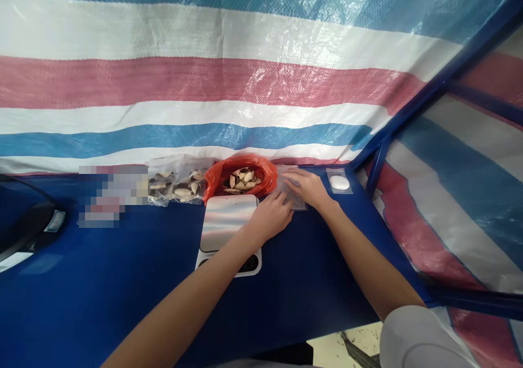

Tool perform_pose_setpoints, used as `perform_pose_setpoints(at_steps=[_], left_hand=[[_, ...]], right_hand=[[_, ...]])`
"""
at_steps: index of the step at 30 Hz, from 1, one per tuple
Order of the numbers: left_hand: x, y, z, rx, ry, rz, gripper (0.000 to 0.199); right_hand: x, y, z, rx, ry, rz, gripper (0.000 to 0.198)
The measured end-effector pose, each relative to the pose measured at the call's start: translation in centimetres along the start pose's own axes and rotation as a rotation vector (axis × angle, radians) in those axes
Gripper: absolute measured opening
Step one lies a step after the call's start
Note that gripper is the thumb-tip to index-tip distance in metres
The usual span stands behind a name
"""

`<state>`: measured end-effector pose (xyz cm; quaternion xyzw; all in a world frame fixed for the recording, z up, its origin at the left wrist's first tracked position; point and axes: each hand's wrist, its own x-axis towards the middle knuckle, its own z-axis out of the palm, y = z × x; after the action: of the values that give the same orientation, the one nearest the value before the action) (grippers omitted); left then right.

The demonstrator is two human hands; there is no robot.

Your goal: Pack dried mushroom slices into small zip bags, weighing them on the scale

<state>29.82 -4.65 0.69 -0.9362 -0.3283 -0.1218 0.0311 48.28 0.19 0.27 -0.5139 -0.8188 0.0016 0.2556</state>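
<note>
Clear flat plastic bags (299,204) lie at the back of the blue table, to the right of a red plastic bag (261,167). My left hand (273,215) is closed at their near left side, its bent fingers pinching the plastic. Stretched across the top of the same bags, the fingers of my right hand (306,187) lie fairly flat. Inside the red bag are several pale, curved dried pieces (244,179), dark on the inner side. A kitchen scale (224,223) stands in front of it, its plate bare and its controls partly hidden by my left forearm.
Filled clear bags (183,188) of similar pieces stand left of the red bag. A small clear bag with a white round object (339,182) lies at the right. A black item (24,221) sits far left. Striped sheeting (204,84) and a blue frame bar (417,106) enclose the table.
</note>
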Motion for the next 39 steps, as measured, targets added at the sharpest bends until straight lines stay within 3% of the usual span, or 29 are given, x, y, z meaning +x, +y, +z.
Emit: perform_pose_setpoints(at_steps=[5, 11, 16, 19, 24, 28, 39], left_hand=[[-0.7, -0.4, 0.6, -0.003, 0.023, 0.027, 0.034], [-1.2, -0.5, 0.6, -0.036, -0.056, -0.006, 0.038], [-1.0, -0.5, 0.3, -0.062, -0.078, -0.024, 0.037], [-1.0, -0.4, -0.2, -0.069, -0.027, -0.026, 0.034], [-1.9, -0.8, -1.4, -0.086, 0.134, -0.049, 0.034], [-3.7, -2.0, -2.6, -0.091, 0.257, -0.078, 0.033], [-12.6, -6.4, -5.0, -0.116, 0.427, -0.353, 0.037]], right_hand=[[-0.5, 1.4, 2.0, -0.048, -0.067, -0.142, 0.028], [-0.6, 1.8, 2.0, -0.095, -0.097, -0.239, 0.036], [-0.2, 1.7, 1.6, -0.077, -0.114, -0.235, 0.035], [-0.1, 1.4, 0.7, -0.037, -0.065, -0.179, 0.032], [-1.0, -0.5, -1.6, 0.081, 0.081, -0.098, 0.033], [-3.1, -3.0, -2.3, 0.143, 0.119, -0.057, 0.031], [-8.0, -9.5, -0.2, 0.024, 0.025, -0.038, 0.028]])
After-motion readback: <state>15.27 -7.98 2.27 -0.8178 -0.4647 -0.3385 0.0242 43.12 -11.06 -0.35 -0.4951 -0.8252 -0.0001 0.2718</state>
